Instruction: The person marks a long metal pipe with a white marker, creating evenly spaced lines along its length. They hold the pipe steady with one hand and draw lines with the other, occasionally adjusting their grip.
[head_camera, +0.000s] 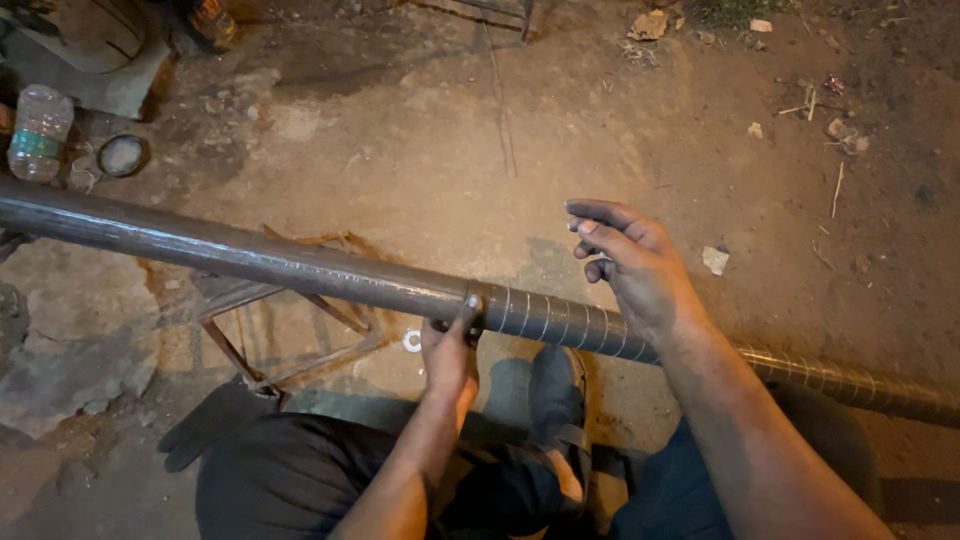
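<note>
A long steel pipe (300, 265) runs level across the person's lap, its right stretch wound with thin wire (560, 320). The left hand (447, 355) presses its thumb on the pipe where the winding begins. The right hand (635, 265) rests over the wound stretch, fingers loosely spread. A plastic bottle (38, 132) stands on the dirt ground (420, 160) well apart.

There is only one view, from a camera worn on the person's head. It looks steeply down and a little forward, from close range, onto the long grey metal pipe (300, 268) that crosses the frame just under the fingers (598, 232) of the right hand (640, 270). Beyond the fingertips lies the bare brown dirt ground (420, 150); below them, the person's knees.
</note>
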